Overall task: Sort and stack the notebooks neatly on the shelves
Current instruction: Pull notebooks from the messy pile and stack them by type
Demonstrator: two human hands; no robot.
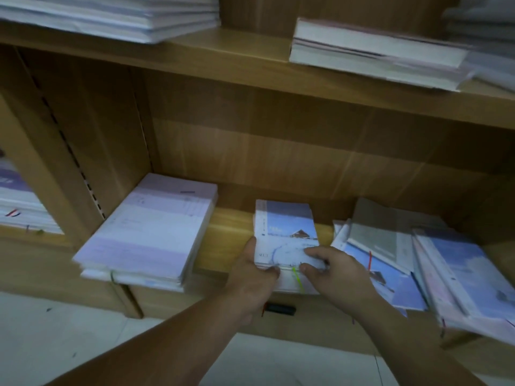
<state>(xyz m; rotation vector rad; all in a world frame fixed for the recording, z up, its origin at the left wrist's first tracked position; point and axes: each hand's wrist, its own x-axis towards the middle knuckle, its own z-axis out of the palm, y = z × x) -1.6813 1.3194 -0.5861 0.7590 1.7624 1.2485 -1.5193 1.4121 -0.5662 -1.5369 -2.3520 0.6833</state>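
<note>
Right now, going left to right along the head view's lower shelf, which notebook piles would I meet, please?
Lilac-and-white notebook stack → small snowy-cabin-cover notebook stack, gripped by left hand and right hand → untidy blue-and-grey notebook heap.

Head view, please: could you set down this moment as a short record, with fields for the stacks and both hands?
middle stack: snow-scene cover on top, on the lower shelf
left hand: grips its near left corner
right hand: holds its near right edge, fingers on the cover
lilac stack: at left, fairly square
right pile: splayed, untidy
upper shelf: more stacks, blurred
</note>
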